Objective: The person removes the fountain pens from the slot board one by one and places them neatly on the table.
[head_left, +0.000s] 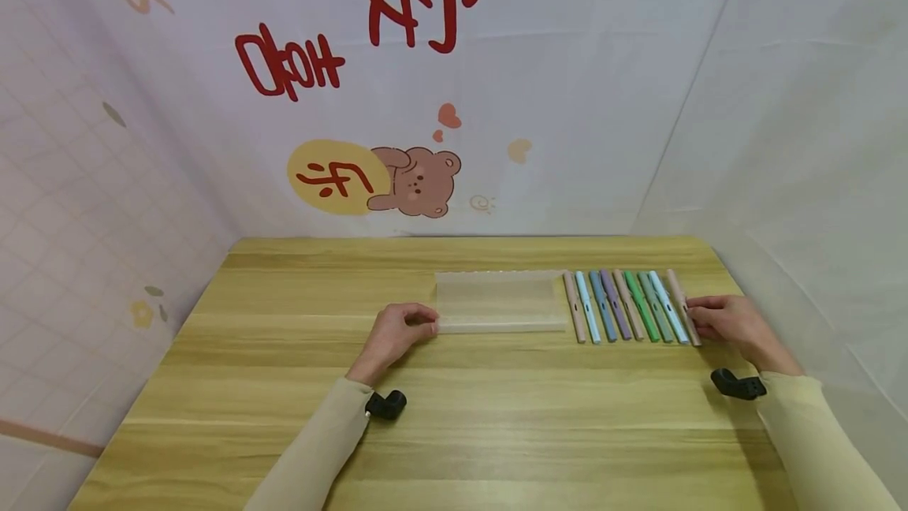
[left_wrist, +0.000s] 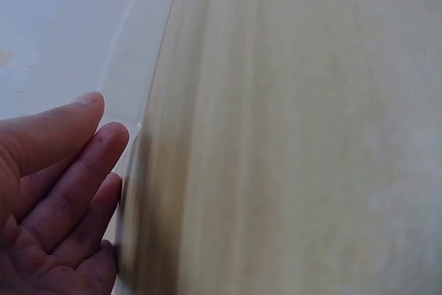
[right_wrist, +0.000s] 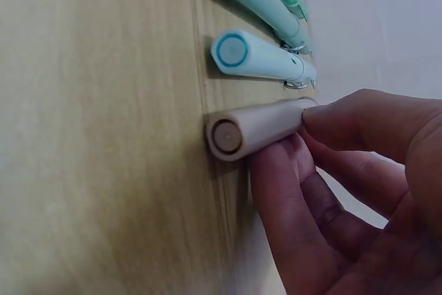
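A clear plastic tray [head_left: 496, 327] lies on the wooden table. At its left end, my left hand [head_left: 400, 335] touches the front corner with thumb and fingertips; in the left wrist view the fingers [left_wrist: 76, 195] look fairly straight beside the tray's edge [left_wrist: 124, 67]. To the right of the tray, several capped pens stand in a row, side by side. My right hand [head_left: 734, 327] pinches the rightmost one, a pinkish-beige pen [right_wrist: 259, 128], between thumb and fingers. Beside it lies a light blue pen [right_wrist: 259, 56], then a grey-green pen [right_wrist: 259, 5].
Toward the tray, the row includes a green pen [head_left: 641, 306], a purple pen [head_left: 615, 304] and a blue pen [head_left: 603, 306]. The wooden table [head_left: 496, 416] meets a white printed curtain [head_left: 567, 101] at the back and sides.
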Demonstrator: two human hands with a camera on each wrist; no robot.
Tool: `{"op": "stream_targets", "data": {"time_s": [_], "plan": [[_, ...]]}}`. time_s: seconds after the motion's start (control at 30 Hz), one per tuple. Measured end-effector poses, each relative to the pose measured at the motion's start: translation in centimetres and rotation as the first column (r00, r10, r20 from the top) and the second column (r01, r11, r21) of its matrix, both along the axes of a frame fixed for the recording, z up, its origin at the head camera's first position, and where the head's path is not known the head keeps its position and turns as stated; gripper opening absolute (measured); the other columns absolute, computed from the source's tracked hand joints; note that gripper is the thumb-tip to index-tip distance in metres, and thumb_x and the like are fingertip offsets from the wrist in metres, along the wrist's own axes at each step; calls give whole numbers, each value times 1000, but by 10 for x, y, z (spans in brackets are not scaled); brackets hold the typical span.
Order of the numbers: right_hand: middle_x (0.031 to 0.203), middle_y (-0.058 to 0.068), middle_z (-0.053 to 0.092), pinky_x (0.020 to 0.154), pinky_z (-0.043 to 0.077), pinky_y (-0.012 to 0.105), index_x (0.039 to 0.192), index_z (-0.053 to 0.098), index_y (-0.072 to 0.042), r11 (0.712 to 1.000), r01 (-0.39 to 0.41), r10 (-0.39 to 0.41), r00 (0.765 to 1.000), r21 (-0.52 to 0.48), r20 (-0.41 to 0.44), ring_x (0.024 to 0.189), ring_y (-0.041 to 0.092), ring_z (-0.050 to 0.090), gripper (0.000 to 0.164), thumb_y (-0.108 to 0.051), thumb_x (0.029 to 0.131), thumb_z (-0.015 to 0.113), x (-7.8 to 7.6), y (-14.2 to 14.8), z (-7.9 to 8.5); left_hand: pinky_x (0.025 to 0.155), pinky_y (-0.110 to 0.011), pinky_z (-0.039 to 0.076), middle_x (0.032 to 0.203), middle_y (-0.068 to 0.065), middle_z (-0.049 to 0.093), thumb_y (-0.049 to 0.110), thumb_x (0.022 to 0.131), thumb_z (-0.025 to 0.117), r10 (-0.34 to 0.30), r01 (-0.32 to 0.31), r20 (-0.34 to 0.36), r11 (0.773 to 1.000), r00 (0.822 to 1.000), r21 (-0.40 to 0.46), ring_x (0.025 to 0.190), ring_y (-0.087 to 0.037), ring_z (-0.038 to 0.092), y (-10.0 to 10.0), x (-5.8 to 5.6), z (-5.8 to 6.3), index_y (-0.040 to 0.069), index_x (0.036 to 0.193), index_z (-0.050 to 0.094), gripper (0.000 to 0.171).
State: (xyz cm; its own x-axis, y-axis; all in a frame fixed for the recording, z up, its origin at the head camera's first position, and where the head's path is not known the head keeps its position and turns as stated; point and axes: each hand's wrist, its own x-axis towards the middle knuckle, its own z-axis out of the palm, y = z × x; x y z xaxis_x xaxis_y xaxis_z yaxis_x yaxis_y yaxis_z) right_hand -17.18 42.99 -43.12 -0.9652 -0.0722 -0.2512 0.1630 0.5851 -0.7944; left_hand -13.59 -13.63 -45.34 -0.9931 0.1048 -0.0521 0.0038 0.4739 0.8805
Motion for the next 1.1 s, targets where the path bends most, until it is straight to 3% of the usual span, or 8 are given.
{"op": "stream_targets", "data": {"time_s": [0.13, 0.5, 0.6, 0.73, 0.8, 0.87, 1.0, 1.1], "plan": [[115, 20, 72, 73, 60, 27, 136, 48, 25, 1000, -3, 3, 1000, 16, 6, 83, 1, 69, 47, -12, 107, 54, -3, 2, -2, 94, -43, 51, 100, 2, 76, 12, 91, 80, 5, -5, -3, 1000, 1000, 1, 100, -17, 67, 1, 1, 0, 12, 102, 80, 11], [95, -1, 74, 69, 59, 24, 131, 50, 27, 1000, 24, -24, 999, -9, 26, 78, 0, 67, 46, -11, 105, 56, -5, -2, 0, 94, -41, 50, 101, 4, 76, 14, 91, 80, 3, -3, 14, 1000, 1000, -7, 100, -16, 66, 1, 6, 5, 14, 104, 80, 13], [99, 3, 74, 71, 59, 23, 132, 48, 28, 1000, 31, -31, 999, -3, 19, 79, -2, 67, 51, -16, 107, 55, -5, 0, -1, 96, -42, 50, 104, 5, 75, 15, 91, 80, -3, 3, 27, 1000, 1000, -7, 104, -17, 65, 1, 8, 8, 15, 107, 80, 16], [109, 19, 72, 72, 58, 22, 137, 43, 28, 996, 33, -32, 999, 82, -19, 80, -2, 66, 60, -25, 110, 49, 1, 3, 1, 104, -46, 46, 112, 2, 75, 19, 94, 77, -18, 18, 16, 1000, 1000, -20, 115, -21, 63, -5, 13, 10, 13, 116, 78, 23], [112, 26, 68, 71, 57, 26, 140, 43, 24, 987, 33, -24, 998, 159, -55, 83, 6, 67, 64, -33, 110, 45, 5, 1, 6, 108, -48, 44, 120, 0, 73, 22, 95, 76, -13, 13, -7, 999, 1000, -38, 123, -24, 61, -12, 17, 12, 12, 122, 75, 29], [122, 36, 62, 77, 57, 38, 142, 43, 21, 973, 33, -8, 994, 228, -107, 93, 25, 69, 68, -39, 111, 43, 12, -3, 12, 111, -51, 41, 129, -4, 70, 25, 95, 75, -1, -1, -34, 998, 999, -63, 131, -28, 57, -19, 23, 13, 11, 128, 72, 36], [141, 41, 48, 86, 47, 64, 150, 39, 14, 943, 51, 31, 971, 328, -237, 116, 59, 53, 71, -46, 111, 39, 26, -26, 28, 114, -56, 37, 146, -12, 60, 31, 96, 75, -2, -15, -117, 989, 993, -145, 140, -35, 48, -32, 32, 19, 9, 140, 64, 50], [150, 41, 40, 91, 39, 74, 156, 33, 8, 941, 78, 42, 939, 330, -342, 125, 65, 43, 70, -45, 111, 43, 35, -53, 40, 115, -60, 35, 154, -15, 51, 35, 96, 75, -27, -26, -216, 971, 976, -236, 144, -38, 43, -40, 34, 26, 5, 144, 58, 59]]}}
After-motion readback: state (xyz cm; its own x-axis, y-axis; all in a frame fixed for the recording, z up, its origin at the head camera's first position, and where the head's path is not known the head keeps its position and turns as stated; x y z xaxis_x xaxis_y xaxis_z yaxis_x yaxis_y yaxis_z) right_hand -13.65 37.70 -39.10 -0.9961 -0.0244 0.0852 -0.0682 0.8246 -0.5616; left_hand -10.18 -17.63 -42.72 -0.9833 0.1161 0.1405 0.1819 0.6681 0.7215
